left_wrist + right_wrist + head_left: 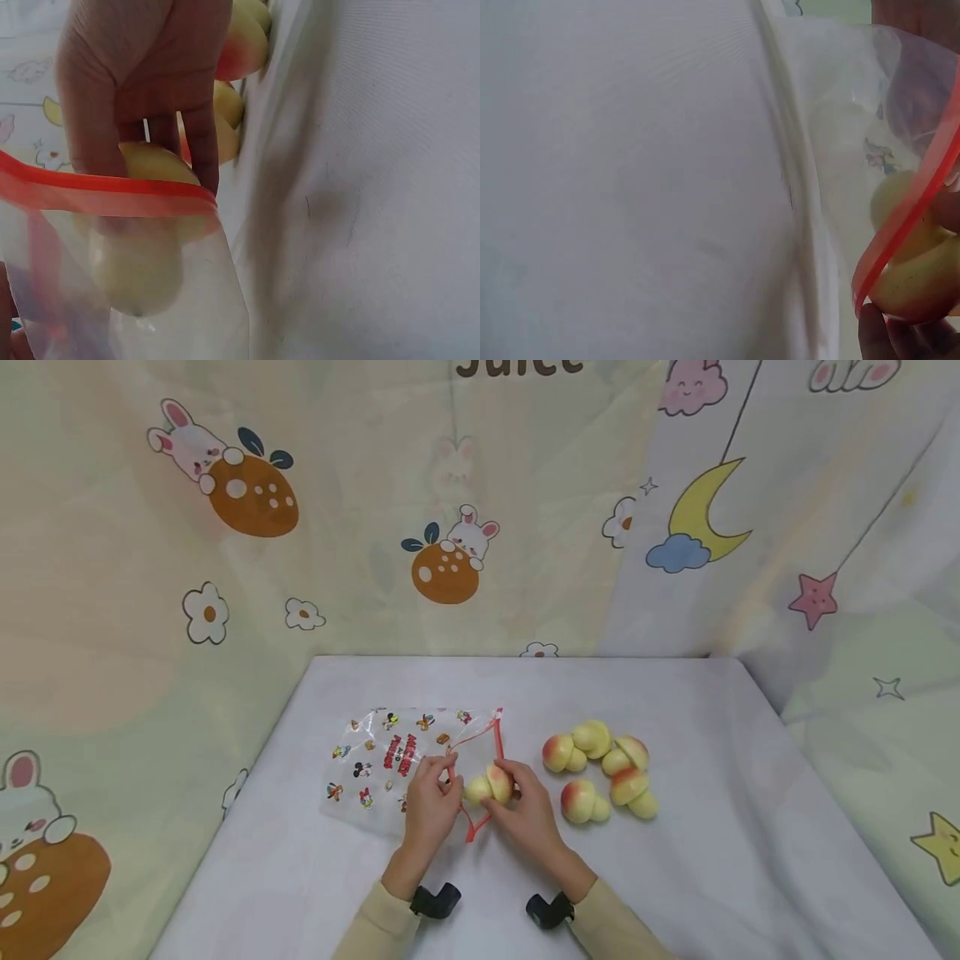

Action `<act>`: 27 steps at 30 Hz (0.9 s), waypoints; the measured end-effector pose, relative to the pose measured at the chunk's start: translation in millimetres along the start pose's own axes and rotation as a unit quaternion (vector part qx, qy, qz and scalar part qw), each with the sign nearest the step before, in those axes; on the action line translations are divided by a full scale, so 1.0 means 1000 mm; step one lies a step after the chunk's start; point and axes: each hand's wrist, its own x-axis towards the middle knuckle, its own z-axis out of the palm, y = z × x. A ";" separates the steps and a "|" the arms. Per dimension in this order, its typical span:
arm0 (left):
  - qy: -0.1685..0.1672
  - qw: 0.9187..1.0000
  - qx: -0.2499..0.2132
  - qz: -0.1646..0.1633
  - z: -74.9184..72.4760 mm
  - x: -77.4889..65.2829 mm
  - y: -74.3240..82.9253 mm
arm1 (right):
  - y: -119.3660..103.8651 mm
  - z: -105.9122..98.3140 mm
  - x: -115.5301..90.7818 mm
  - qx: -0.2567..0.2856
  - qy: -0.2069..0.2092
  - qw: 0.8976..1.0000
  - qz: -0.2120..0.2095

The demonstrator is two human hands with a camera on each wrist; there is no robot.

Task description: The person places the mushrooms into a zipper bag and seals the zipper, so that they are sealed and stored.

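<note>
While I watch through the head camera, both hands are busy over the middle of the desk (697,868), which is covered with white cloth. I have the left hand (431,802) pinching the red rim (452,770) of a clear plastic bag (382,777) that stretches away to the left, printed with small cartoon figures and red lettering. I have the right hand (531,810) grasping a pale yellow fruit-like piece (495,783) with a reddish blush, the thumb on its near side and a finger on its far side. That piece sits at the bag's mouth, between the two red edges. Through the left wrist view I see its lower lobe behind the clear film, while its top shows above the rim. Whether the left fingertips touch it too, I cannot tell. To the right of the hands I count five similar pieces (626,787) grouped on the cloth, three farther off and two nearer. Black devices (435,902) sit at both wrists, by the beige sleeves (378,927). Beyond the desk I see a backdrop (360,560) printed with rabbits, flowers and a moon.
</note>
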 end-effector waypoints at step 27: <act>0.026 0.996 -0.045 0.078 -0.006 -0.006 0.013 | 0.006 0.012 0.015 -0.071 -0.090 0.993 0.007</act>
